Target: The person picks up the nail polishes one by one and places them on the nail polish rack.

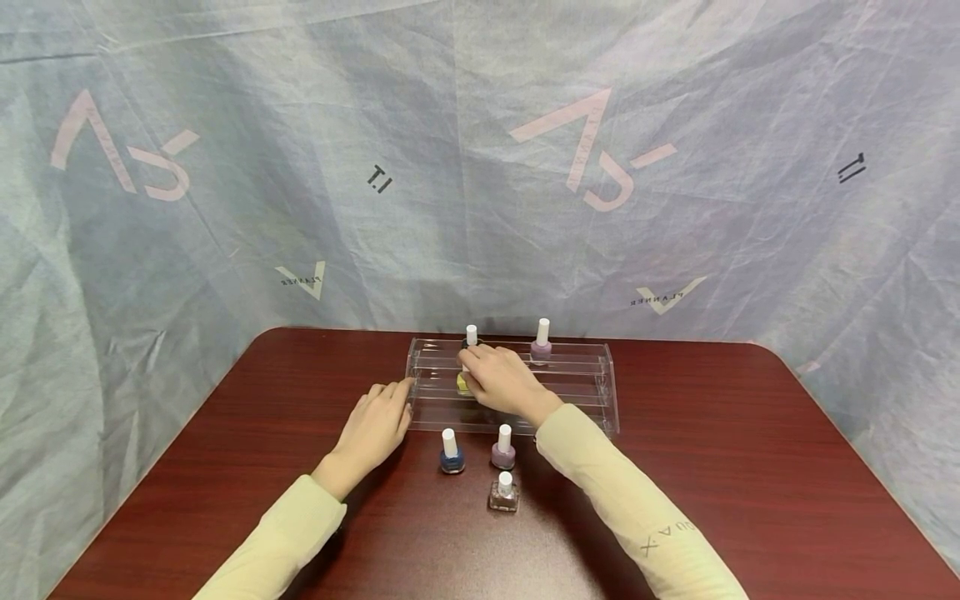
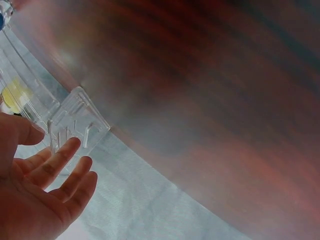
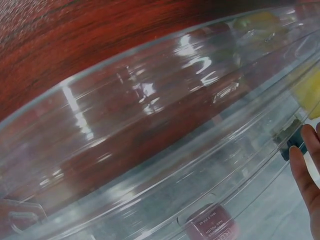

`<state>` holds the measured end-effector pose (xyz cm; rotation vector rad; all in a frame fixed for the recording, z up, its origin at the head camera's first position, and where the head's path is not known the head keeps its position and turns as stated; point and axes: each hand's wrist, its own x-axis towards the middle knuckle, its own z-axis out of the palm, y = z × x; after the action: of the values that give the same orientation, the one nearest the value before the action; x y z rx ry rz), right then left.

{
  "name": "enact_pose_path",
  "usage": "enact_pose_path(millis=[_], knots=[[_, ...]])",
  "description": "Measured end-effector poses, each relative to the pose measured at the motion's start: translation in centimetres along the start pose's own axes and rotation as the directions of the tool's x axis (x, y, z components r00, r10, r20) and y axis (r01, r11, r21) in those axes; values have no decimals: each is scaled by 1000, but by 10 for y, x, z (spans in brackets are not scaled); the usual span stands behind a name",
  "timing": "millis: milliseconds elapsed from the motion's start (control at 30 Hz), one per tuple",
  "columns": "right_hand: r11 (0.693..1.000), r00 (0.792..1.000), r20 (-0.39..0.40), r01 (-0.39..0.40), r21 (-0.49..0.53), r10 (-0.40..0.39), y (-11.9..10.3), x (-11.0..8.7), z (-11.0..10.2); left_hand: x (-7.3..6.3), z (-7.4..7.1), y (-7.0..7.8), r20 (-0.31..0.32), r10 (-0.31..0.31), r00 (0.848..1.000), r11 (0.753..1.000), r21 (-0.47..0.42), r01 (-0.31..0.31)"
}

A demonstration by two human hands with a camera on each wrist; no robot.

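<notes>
- While I look on from far off, the yellow bottle [image 1: 462, 384] is at the fingertips of my right hand [image 1: 501, 382], left of the middle of the clear stand [image 1: 577, 388].
- Its long way seems to run up and down, and my right hand is over it, a bit to the right.
- My right thumb and fingers look pinched round its top; I cannot tell if its bottom sits on the stand.
- My left hand [image 1: 372, 423] is farther off, fingers loose and spread, by the stand's left end.
- Just behind, the dark bottle [image 1: 470, 342] is close to my right fingers, so it could get bumped.
- Farther right, the pink-purple bottle [image 1: 541, 349] stands well apart.
- Nearer me, the blue bottle [image 1: 452, 461], light purple bottle [image 1: 503, 455] and brown bottle [image 1: 504, 497] stand on the red table [image 1: 697, 450].
</notes>
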<state>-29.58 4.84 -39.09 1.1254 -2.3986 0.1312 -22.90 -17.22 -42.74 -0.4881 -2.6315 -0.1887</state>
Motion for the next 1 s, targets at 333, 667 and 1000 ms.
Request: enact_pose_path(millis=[333, 667, 1000], knots=[[1000, 1000, 2, -25, -9, 25, -2, 0, 0, 0, 2, -1, -14, 8, 1000, 1000, -1, -8], [999, 999, -11, -35, -16, 34, -2, -2, -3, 0, 2, -1, -16, 10, 1000, 1000, 1, -10], [999, 997, -52, -50, 8, 50, 1, -7, -10, 0, 2, -1, -16, 11, 1000, 1000, 2, -11]])
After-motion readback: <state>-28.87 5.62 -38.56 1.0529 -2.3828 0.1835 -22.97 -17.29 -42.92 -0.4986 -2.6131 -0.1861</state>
